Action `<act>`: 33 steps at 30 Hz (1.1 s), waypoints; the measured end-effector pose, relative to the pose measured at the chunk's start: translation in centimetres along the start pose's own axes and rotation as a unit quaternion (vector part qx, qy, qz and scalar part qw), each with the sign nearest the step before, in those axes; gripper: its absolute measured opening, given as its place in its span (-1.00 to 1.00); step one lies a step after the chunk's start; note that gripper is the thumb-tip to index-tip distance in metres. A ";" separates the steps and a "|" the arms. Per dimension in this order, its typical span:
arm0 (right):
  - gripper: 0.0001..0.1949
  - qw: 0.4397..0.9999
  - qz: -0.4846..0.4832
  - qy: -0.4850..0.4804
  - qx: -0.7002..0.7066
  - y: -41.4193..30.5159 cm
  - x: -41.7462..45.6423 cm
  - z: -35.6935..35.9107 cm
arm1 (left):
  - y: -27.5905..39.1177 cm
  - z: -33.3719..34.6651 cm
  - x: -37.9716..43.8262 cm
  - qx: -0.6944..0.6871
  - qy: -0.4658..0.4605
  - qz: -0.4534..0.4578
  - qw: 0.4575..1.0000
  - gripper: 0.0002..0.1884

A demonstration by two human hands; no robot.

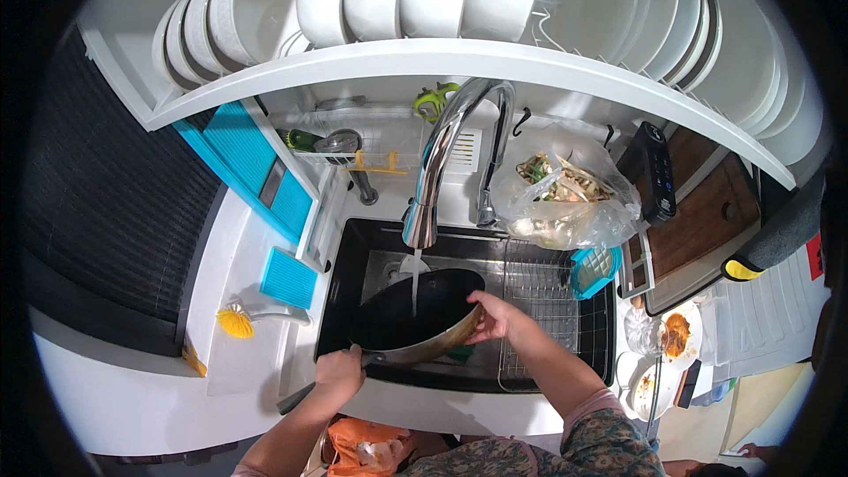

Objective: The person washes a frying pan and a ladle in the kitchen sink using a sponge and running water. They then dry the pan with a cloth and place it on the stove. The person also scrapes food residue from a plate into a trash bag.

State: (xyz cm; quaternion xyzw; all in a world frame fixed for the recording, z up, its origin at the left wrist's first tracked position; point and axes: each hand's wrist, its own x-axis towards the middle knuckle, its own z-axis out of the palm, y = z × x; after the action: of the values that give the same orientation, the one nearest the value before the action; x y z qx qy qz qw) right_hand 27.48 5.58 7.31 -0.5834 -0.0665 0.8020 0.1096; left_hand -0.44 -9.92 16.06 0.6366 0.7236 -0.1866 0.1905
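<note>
A black frying pan (397, 311) is held tilted over the dark sink (344, 278), its inside facing the faucet. My left hand (339, 371) grips the pan's handle close to the body. On the right side, my right hand (489, 318) holds the pan's rim. Water runs from the chrome faucet (421, 225) into the pan. Behind it, part of a white dish (412, 266) shows in the basin. Something green lies under the pan, mostly hidden.
A wire rack (536, 318) spans the sink's right part, with a blue sponge holder (596, 273) at its edge. Behind hangs a plastic bag of food scraps (563, 192). Used plates (692, 338) stand right; a yellow brush (235, 321) lies left. A dish shelf (464, 56) crosses above.
</note>
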 end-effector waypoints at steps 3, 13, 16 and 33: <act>-0.64 0.998 0.027 -0.057 0.013 1.4 1.5 -1.7 | -1.1 0.5 0.0 -0.012 0.026 0.007 1.000 -0.62; -0.18 0.984 -0.168 -0.043 0.049 8.1 -5.3 -1.8 | -4.4 3.0 1.8 -0.260 -0.052 0.040 0.963 -0.37; -0.16 0.976 -0.212 0.015 0.047 9.0 -5.9 -2.3 | -4.3 5.1 4.0 -0.370 -0.108 0.036 0.922 -0.32; -0.13 0.948 -0.294 0.071 0.102 12.7 -13.0 -1.3 | 3.4 4.6 14.4 -0.536 -0.001 -0.008 0.844 -0.60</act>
State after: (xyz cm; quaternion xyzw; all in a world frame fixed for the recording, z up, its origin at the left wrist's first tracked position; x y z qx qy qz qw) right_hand 31.30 -10.01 15.88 -0.5789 -0.1448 0.6935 0.4037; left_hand 1.43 0.36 4.68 0.4292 0.7161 0.2280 0.5010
